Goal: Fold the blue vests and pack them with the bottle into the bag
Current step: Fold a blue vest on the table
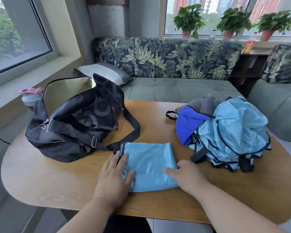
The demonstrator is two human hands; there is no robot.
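Folded blue vest (148,167) lies near-centre on the table (57,179). Your left hand (115,174) and right hand (185,175) press it flat, fingers straight. Open black bag (71,125) left, bottle (31,97) probably behind it; vest pile (233,137) right.

You're at a rounded wooden desk (60,179). Behind it runs a green bench seat (178,89) with a leaf-print backrest (166,58), and a grey and white cushion (106,71) lies at its left end. On the windowsill above it stand three potted plants (188,21), with a small bottle (213,34) between the first two.
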